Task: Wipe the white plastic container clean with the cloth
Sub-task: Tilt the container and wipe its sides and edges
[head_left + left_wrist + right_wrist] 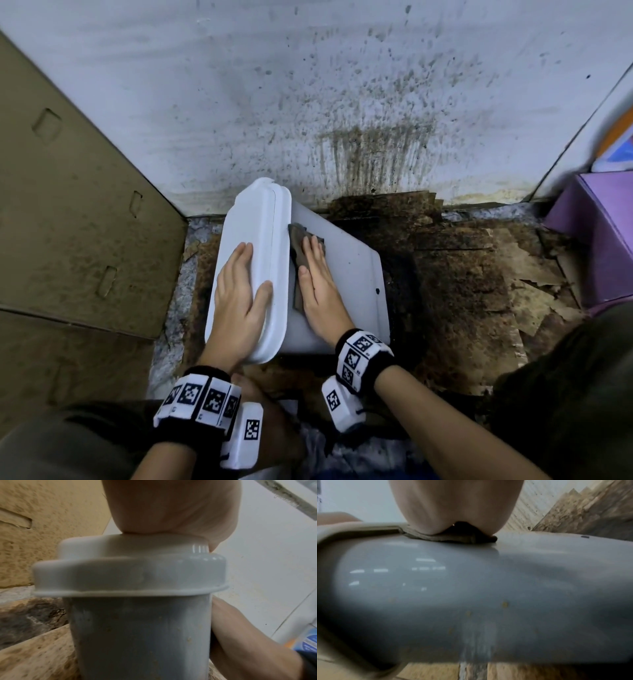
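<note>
The white plastic container (352, 274) lies on its side on the stained floor, its lid (260, 222) facing left. My left hand (239, 291) rests flat on the lid with straight fingers. My right hand (317, 284) presses a brown-grey cloth (297, 240) flat against the container's upturned side, right beside the lid's rim. In the left wrist view the lid (130, 572) and the body (140, 635) show small tan specks. In the right wrist view the cloth (450, 537) is squashed under my palm on the glossy container (471, 595), which carries a few tan spots.
A spattered white wall (308, 85) stands behind. A brown cardboard panel (68, 222) leans on the left. A purple box (596, 233) sits at the right. Torn, dirty cardboard (479, 274) covers the floor right of the container.
</note>
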A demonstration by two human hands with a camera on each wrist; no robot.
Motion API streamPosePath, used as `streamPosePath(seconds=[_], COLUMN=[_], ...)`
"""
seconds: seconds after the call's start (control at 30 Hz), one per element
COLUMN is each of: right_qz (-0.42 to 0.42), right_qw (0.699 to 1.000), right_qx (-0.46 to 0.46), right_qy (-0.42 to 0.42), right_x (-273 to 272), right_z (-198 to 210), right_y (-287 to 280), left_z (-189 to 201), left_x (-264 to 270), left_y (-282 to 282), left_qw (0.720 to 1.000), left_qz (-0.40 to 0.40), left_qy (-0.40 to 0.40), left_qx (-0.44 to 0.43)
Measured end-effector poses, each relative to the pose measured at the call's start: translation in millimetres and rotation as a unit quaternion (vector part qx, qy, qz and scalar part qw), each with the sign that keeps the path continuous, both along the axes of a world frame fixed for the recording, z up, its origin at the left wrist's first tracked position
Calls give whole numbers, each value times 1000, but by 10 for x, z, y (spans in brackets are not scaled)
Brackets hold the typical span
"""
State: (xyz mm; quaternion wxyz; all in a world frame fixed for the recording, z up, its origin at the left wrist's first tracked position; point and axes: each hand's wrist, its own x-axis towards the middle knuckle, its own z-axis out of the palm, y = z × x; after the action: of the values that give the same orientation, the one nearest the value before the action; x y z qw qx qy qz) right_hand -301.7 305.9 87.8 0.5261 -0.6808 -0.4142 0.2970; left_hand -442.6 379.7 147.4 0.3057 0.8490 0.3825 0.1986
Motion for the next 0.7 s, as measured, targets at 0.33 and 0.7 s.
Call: streamPosePath(seconds=[0.33,0.7], right_qz=[43,-75], right_qw=[998,971], right_qx=[-22,-216], right_qy=[-30,65], right_x=[397,916], right_z=[-309,-898], right_y=[55,-471], left_z=[-84,-41], left_x=[-133,-138], left_y=[104,77], left_qw=[999,997], left_qz=[3,6], left_qy=[-22,-38], left_qx=[-32,-60])
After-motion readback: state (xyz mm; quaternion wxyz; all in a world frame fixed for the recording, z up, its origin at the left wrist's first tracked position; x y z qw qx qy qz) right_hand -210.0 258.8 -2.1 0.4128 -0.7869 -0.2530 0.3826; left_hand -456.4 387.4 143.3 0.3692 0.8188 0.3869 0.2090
